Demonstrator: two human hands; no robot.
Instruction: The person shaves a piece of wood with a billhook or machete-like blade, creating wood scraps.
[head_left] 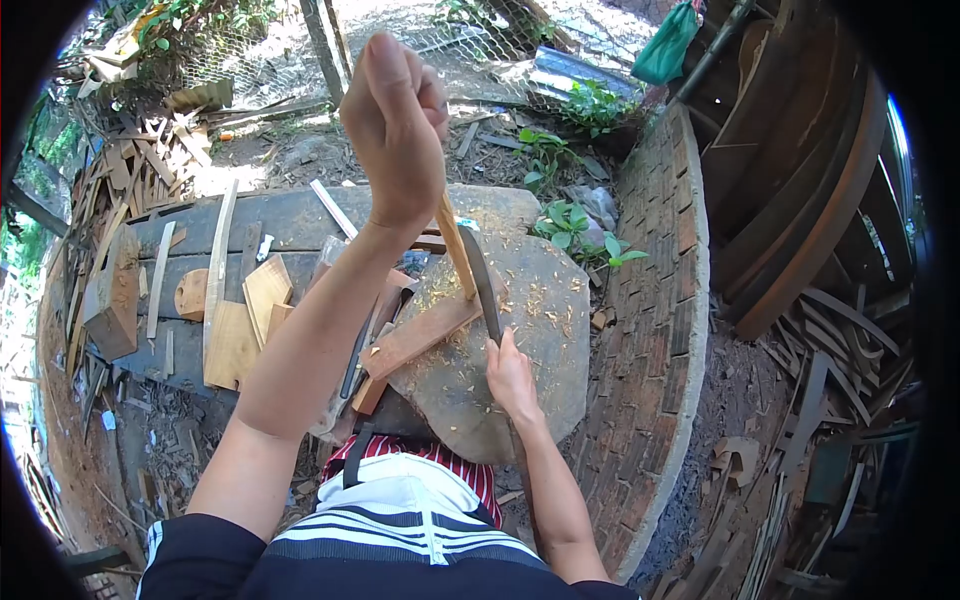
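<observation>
yard (pixel 300 155): outdoor work spot; wire fence (pixel 240 62) at the upper left, brick wall (pixel 650 270) right of centre, stacked curved timbers (pixel 800 230) at the upper right.
slab (pixel 550 350): round-edged and grey, in the middle of the frame, sprinkled with wood shavings (pixel 535 275).
pale wood strip (pixel 457 250): upper centre, tilted, its lower end down by the reddish wood block (pixel 425 335) lying on the slab; whether the two touch is hard to tell.
left hand (pixel 395 125): raised at top centre, fingers curled in and thumb along them, seemingly round the strip's upper end; the contact itself is hidden.
right hand (pixel 512 378): centre, just below the strip, wrapped round a dark curved knife (pixel 483 280) whose upper length lies beside the strip.
strip's handling: probably light, stiff and dry, little slip; being slender, it might split along the grain. best held near the top, well apart from the edge.
knife's handling: likely rigid and heavier than the strip; a grip low on the shaft looks sound.
offcut boards (pixel 230 345): left of centre, flat and pale.
writing: none legible; the striped shirt (pixel 400 540) at bottom centre shows bands only, no brand i can read.
</observation>
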